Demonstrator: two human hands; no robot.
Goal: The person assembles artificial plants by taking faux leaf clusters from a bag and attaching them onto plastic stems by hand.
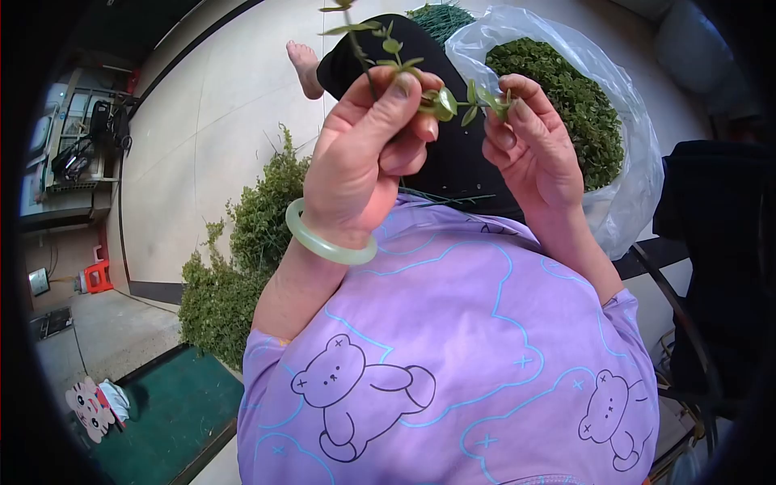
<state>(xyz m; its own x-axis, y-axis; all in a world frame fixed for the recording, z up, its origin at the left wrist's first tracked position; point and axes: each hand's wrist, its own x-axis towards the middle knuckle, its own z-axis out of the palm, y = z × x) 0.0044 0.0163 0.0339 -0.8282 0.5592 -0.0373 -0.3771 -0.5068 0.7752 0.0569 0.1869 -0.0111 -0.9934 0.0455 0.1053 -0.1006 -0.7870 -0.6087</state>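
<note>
My left hand, with a pale green bangle at the wrist, is closed around a green leafy sprig whose stem and small leaves stick up past the thumb. A short leafy piece stretches between the two hands. My right hand pinches the far end of that piece between thumb and fingertips. Whether it joins the sprig in my left hand is hidden by the fingers. Both hands are above my black-clad lap, where a few thin green stems lie.
An open clear plastic bag full of green foliage stands at the right. A bundle of thin dark green stems is at the top. Bushy greenery is piled at the left, near a green mat. A dark chair is at far right.
</note>
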